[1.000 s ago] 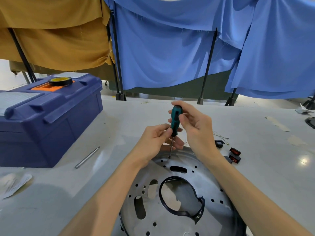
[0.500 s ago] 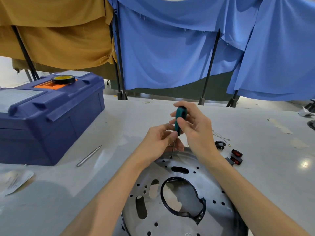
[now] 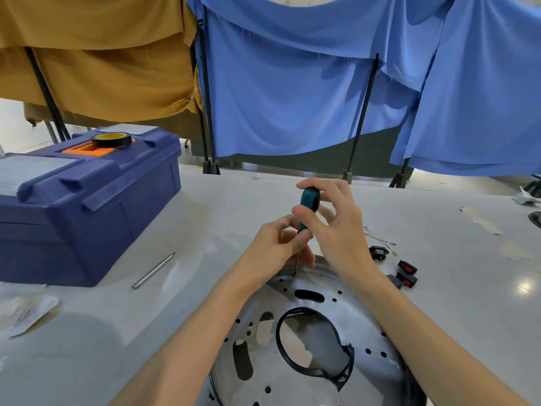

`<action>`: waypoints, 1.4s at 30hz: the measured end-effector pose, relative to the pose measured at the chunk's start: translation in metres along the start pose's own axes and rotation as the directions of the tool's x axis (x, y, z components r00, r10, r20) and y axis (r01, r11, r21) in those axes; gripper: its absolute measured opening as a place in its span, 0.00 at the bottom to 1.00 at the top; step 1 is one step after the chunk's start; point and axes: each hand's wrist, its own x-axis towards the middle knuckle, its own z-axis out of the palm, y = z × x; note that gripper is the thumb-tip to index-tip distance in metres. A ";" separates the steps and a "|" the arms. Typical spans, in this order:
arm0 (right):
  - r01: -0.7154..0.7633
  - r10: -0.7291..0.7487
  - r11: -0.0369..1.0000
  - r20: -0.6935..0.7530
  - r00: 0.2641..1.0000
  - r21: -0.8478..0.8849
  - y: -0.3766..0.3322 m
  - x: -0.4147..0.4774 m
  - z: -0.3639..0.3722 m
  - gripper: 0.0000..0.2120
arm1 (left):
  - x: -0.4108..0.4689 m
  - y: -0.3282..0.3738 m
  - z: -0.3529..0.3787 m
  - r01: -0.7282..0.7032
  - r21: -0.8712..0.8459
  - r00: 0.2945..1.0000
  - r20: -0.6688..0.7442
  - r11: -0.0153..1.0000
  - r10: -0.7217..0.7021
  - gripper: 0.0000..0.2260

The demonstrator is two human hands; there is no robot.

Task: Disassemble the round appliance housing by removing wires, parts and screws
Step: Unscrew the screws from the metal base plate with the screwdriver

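Note:
The round metal housing [image 3: 295, 373] lies flat on the table in front of me, pierced with holes and slots, a torn black ring around its middle opening. A screwdriver with a teal handle [image 3: 309, 200] stands upright with its tip on the housing's far rim. My right hand [image 3: 336, 230] grips the handle from the right, thumb across it. My left hand [image 3: 278, 247] pinches the thin shaft just below the handle. The screw under the tip is too small to make out.
A blue toolbox [image 3: 87, 200] with a roll of black tape [image 3: 111, 139] on its lid stands at the left. A metal rod [image 3: 153, 270] lies beside it. Small black and red switch parts [image 3: 405, 275] and thin wires [image 3: 379, 237] lie right of the housing. Cloth screens hang behind the table.
My right fingers have shifted round the teal handle, and the thumb now lies lower across it. My left hand stays on the shaft and the tip stays on the same spot.

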 end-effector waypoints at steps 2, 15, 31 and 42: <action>0.026 -0.027 0.999 -0.044 0.999 -0.031 0.000 0.001 -0.001 0.15 | 0.000 0.001 0.000 -0.014 -0.006 1.000 -0.001 1.000 0.014 0.07; 0.011 -0.018 0.996 -0.075 0.997 -0.092 0.004 0.001 -0.003 0.16 | -0.001 0.002 0.000 -0.002 0.004 1.000 -0.016 1.000 0.002 0.08; -0.008 0.005 0.999 -0.055 0.998 -0.051 0.004 0.000 -0.007 0.25 | -0.001 0.002 0.000 0.010 -0.016 0.999 0.034 1.000 -0.010 0.10; -0.005 0.004 1.000 -0.053 0.999 -0.029 0.004 0.000 -0.005 0.21 | -0.002 0.005 0.002 0.009 -0.030 0.999 0.046 0.999 -0.008 0.11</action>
